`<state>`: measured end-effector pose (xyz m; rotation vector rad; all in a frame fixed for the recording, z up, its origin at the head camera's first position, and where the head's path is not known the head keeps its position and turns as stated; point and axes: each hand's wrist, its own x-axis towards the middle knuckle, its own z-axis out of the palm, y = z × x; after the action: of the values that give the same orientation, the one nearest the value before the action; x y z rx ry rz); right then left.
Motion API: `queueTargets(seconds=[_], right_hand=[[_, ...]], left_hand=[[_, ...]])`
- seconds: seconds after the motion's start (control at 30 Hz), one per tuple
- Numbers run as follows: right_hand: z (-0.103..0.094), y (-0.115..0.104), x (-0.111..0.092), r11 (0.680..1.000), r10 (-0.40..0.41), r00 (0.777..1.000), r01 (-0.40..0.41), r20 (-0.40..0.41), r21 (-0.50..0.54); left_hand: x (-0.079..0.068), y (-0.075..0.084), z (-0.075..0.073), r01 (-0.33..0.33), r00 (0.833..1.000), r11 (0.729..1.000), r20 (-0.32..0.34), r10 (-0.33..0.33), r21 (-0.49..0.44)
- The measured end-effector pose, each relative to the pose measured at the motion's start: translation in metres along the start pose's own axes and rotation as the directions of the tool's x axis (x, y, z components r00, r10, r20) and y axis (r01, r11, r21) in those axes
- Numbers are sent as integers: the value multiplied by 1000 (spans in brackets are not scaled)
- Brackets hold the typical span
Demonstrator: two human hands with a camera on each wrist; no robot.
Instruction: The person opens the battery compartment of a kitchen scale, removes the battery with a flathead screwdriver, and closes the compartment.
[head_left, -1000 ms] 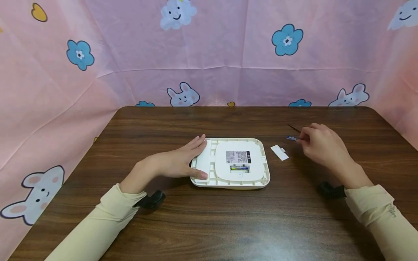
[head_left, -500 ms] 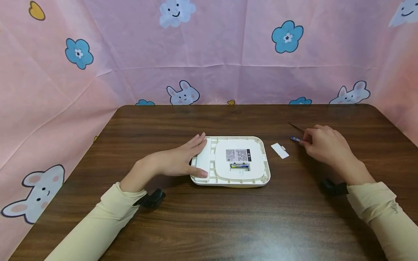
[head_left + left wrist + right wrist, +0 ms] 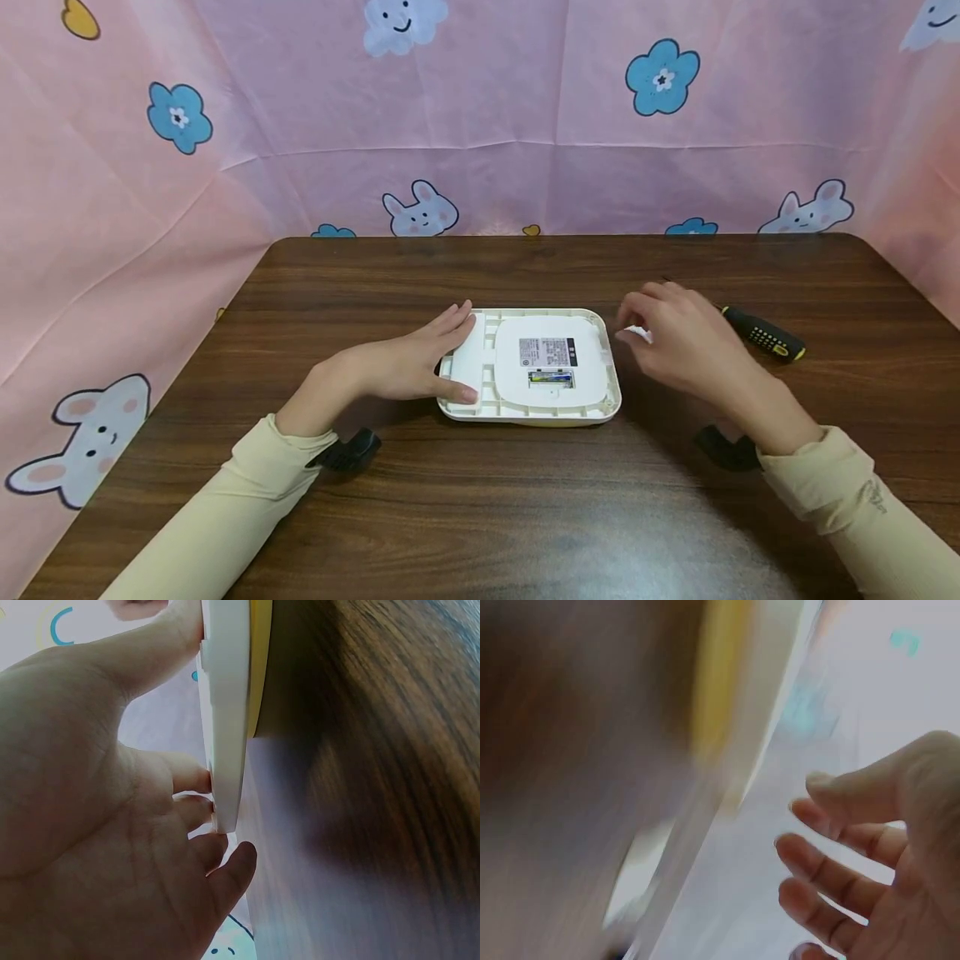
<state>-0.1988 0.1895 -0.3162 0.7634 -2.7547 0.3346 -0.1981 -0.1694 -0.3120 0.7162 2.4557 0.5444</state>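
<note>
My two hands are at work over one white device (image 3: 513, 379), which lies flat with its ribbed side up in the middle of the table (image 3: 450, 500).

My left hand (image 3: 408, 367) rests on the device's nine o'clock end, fingers spread and fairly straight, gripping nothing; the thumb lies toward eight o'clock. My right hand (image 3: 678, 337) hovers beyond the three o'clock end with its fingers loosely bent and apart from each other. I see nothing in its grasp, though I cannot tell whether thumb and forefinger touch.

Under that hand, at about half past two from the device, lies one white cover (image 3: 640, 332), half hidden; the right wrist view shows my fingers clear of it. Farther out at three o'clock is one screwdriver (image 3: 763, 333), its black and yellow handle aimed at four o'clock and its shaft mostly behind my hand.

In the device I count one slot (image 3: 551, 387) with one battery (image 3: 550, 377) showing, and one printed label (image 3: 545, 352) at twelve o'clock from it.

Two cream sleeves are rolled to my wrists. At twelve o'clock hangs one pink cloth (image 3: 510, 108), showing three rabbits and two clouds.
</note>
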Motion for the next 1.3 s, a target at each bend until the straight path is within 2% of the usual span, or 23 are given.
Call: queueTargets(seconds=[0.13,0.27,0.53,0.8,1.0,1.13,1.3], right_hand=[[10,-42,3,992,-116,991,112,65,64],[20,-56,4,990,-139,985,134,99,52],[26,-61,5,988,-153,985,151,77,38],[27,-69,6,978,-183,981,188,66,-92],[31,-70,4,968,-199,979,204,51,-146],[32,-68,4,969,-202,978,206,40,-138],[28,-64,5,974,-208,978,210,28,-82]], left_hand=[[2,1,1,-1,1000,1000,2,1,-4],[5,3,2,-6,1000,1000,4,6,2],[4,5,0,10,1000,1000,4,-10,4],[1,1,0,13,1000,1000,2,-13,11],[1,0,1,13,1000,999,6,-13,30],[0,1,0,4,1000,999,2,-4,33],[0,2,0,13,1000,1000,-1,-13,28]])
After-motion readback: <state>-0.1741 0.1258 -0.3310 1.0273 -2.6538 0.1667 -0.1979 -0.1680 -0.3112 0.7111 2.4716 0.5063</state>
